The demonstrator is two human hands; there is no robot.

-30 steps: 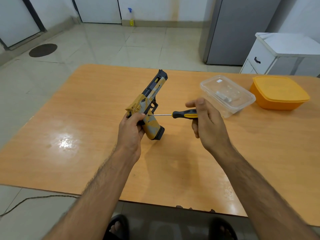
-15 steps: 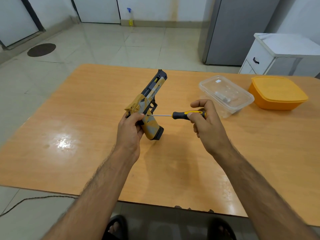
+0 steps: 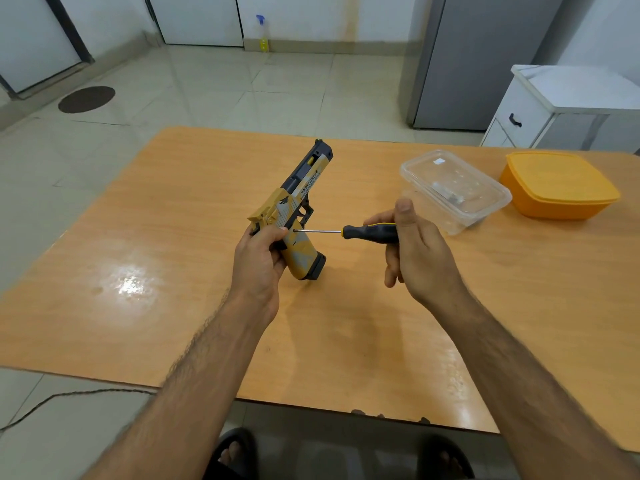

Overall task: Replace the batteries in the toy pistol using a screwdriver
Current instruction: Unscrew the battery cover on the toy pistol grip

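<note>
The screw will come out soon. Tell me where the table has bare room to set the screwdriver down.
Bare wood lies left of the left hand and toy pistol, out to the table edge, and near the front edge between the forearms. It is crowded far right, by the clear container and orange box, behind the right hand holding the screwdriver.

- The left hand (image 3: 258,263) covers the rear of the toy pistol's (image 3: 294,216) grip, where the screwdriver (image 3: 360,232) tip meets it.
- The right hand (image 3: 420,258) hides the end of the screwdriver handle.
- What lies inside the clear container (image 3: 453,190) is blurred.
- The desk (image 3: 173,271) runs past the right edge.
</note>
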